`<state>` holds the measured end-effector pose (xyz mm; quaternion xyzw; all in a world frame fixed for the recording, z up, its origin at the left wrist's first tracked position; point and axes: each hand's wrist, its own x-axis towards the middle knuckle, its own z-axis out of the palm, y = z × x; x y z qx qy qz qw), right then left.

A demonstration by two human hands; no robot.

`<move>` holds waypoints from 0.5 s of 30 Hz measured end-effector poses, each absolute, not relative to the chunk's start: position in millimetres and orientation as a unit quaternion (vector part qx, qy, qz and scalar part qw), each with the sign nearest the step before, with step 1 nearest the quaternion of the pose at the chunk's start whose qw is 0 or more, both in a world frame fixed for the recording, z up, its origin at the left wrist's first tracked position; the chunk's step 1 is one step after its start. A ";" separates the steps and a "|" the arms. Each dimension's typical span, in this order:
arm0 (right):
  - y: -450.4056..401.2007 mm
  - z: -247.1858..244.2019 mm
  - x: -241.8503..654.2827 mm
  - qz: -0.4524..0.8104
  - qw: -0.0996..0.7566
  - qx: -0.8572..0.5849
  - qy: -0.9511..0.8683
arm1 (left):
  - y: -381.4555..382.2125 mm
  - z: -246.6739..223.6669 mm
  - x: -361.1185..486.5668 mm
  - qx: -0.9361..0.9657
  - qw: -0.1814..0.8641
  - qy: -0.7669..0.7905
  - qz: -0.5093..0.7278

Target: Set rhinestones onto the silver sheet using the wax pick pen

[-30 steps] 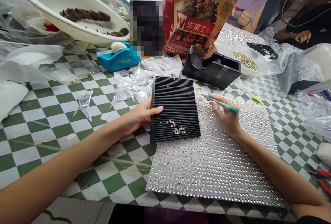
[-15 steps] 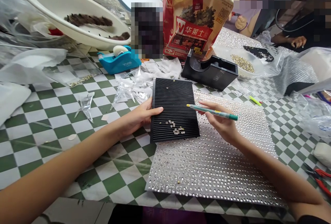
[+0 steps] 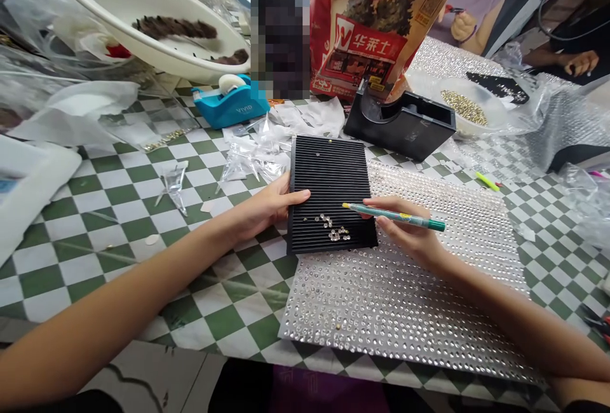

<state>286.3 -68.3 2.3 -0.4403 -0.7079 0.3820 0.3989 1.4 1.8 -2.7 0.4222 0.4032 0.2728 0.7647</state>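
Observation:
My left hand (image 3: 274,204) grips the left edge of a black ridged tray (image 3: 328,175), its thumb on top and the other fingers hidden underneath. Several clear rhinestones (image 3: 339,234) lie loose in the grooves at the tray's near end. Between the fingers of my right hand (image 3: 405,229) is a green pen-shaped stick (image 3: 400,217) with a yellow tip. That tip points left over the tray, just above the rhinestones; whether it touches the surface I cannot tell. Under the tray's right side and my right forearm lies a sheet covered in rows of rhinestones (image 3: 405,311).
Behind the tray stand a blue tape dispenser (image 3: 233,105), a black tape dispenser (image 3: 400,122) and a red-and-tan paper bag (image 3: 372,32). A white basin (image 3: 157,63) sits back left. Gold stones fill a clear dish (image 3: 476,122) at right. Other people's hands (image 3: 462,27) show at the back right.
The pen's tip has come down toward the rhinestones on the tray. The whole view has shifted slightly, with objects appearing further right. Both hands keep their hold.

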 end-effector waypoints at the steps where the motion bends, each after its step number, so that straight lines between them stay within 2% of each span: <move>1: -68.5 2.4 286.8 0.374 0.388 -0.442 -0.717 | 1.8 -2.9 1.4 0.420 0.766 0.404 0.272; 15: -72.8 2.8 285.1 0.283 0.364 -0.366 -0.808 | 1.6 0.5 2.2 0.418 0.768 0.403 0.271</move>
